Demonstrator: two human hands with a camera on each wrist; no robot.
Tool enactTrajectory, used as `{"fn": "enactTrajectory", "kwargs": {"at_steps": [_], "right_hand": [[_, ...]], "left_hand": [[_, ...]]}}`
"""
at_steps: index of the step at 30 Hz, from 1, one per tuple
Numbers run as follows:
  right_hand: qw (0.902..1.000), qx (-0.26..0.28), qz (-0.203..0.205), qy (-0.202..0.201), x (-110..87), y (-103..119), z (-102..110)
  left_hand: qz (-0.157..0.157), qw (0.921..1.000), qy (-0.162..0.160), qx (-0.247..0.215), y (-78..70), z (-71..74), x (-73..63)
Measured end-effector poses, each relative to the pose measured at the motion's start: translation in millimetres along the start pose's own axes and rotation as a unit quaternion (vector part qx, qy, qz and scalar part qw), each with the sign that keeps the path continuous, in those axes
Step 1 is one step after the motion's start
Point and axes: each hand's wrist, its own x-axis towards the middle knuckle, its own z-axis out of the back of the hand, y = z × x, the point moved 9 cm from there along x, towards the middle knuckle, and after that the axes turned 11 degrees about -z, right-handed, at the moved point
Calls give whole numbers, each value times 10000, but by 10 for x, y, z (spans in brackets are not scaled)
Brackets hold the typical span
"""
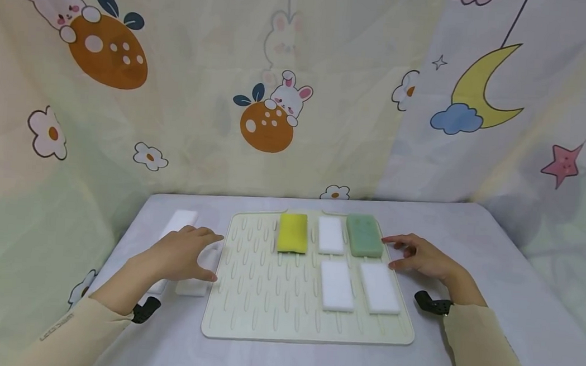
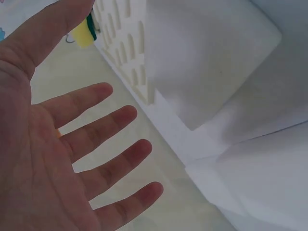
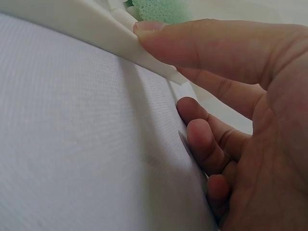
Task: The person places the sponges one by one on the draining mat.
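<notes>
A cream drying mat (image 1: 254,318) with raised oval ridges lies flat on the table. On it are a yellow sponge (image 1: 293,232), a pale green sponge (image 1: 365,236) and white sponge blocks (image 1: 337,286) at the middle and right. My left hand (image 1: 180,254) is held over the mat's left edge, thumb and fingers spread, holding nothing. Beneath and beside it lie further white blocks (image 1: 191,289), partly hidden by the hand. At the mat's right edge my right hand (image 1: 426,261) touches the rim with thumb and index fingertips, its other fingers bent; the thumb (image 3: 154,36) rests right on the rim.
A white cloth (image 1: 302,365) covers the table. Behind and at both sides hangs a printed curtain (image 1: 193,87) with rabbits, flowers and a moon. Black straps (image 1: 432,302) sit at both wrists.
</notes>
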Motion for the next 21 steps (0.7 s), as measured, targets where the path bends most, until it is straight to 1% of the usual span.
{"fn": "enactTrajectory", "kwargs": {"at_steps": [6,12,21], "right_hand": [[10000,-3,-46,-27,8,-17,6],[9999,-17,-103,-35,5,-20,9],[9999,-55,-72,-44,17,-9,0]], "left_hand": [[12,10000,56,-29,39,-82,-44],[35,9999,118,-43,53,-106,-46],[99,9995,271,-146,80,-161,-75]]}}
